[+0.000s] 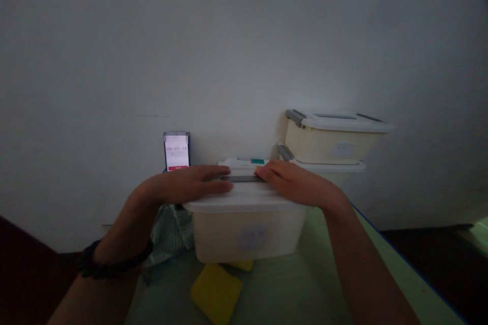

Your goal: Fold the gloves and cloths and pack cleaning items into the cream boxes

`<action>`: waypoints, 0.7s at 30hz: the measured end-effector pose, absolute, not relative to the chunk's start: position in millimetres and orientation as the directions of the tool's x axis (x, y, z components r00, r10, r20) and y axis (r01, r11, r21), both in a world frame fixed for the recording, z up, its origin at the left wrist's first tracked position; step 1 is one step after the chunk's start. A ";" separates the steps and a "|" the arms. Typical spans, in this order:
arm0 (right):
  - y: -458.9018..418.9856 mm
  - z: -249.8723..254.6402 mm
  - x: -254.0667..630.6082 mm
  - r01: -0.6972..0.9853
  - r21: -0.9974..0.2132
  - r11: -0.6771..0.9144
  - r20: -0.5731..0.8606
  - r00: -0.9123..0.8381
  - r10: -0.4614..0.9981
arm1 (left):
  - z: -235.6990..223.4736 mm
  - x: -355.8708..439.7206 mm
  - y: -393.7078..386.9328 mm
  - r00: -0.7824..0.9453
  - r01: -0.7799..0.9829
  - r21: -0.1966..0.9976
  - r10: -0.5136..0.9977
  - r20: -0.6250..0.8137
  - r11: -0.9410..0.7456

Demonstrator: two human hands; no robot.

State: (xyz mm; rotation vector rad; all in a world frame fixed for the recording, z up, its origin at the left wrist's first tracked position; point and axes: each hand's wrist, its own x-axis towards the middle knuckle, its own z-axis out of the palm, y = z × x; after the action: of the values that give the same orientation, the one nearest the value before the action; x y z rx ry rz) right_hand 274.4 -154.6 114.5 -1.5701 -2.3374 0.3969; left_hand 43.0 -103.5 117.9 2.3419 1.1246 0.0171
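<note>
A cream storage box [223, 238] with a white lid [244, 203] stands on the table in front of me. My left hand [196, 183] lies on the left part of the lid, its fingers stretched out and apart. On the right part of the lid rests my right hand [292, 180], fingers extended towards the grey handle strip [244, 179] between the hands. Neither hand is wrapped around anything. The box's clasps are mostly hidden under my hands. A yellow sponge-like pad [216, 292] lies before the box, and a second yellow piece [243, 265] shows partly beneath its front edge.
Two similar lidded boxes are stacked at the right, the upper box [320, 142] on the lower lid [339, 166]. A phone [177, 150] showing a timer stands against the wall. Greenish knitted cloth [173, 231] lies left. The table's right edge [400, 254] is blue.
</note>
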 end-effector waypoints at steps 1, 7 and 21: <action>-154.3 114.0 275.1 0.840 -0.384 0.384 0.079 -0.385 0.920 | 117.9 43.4 -104.0 0.657 0.720 0.459 0.725 -0.207 -0.521; -155.7 110.4 277.2 0.855 -0.393 0.339 0.050 -0.348 0.936 | 121.4 46.8 -114.0 0.670 0.717 0.400 0.721 -0.174 -0.570; -151.6 106.4 271.2 0.947 -0.233 0.221 0.038 -0.218 0.975 | 122.0 47.5 -115.6 0.699 0.698 0.362 0.697 -0.160 -0.618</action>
State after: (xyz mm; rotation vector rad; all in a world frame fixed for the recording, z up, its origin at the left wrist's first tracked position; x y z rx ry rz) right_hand 271.2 -151.6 106.4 -1.8423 -2.3112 0.2381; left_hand 47.5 -115.6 122.0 2.5114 1.0830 -0.0046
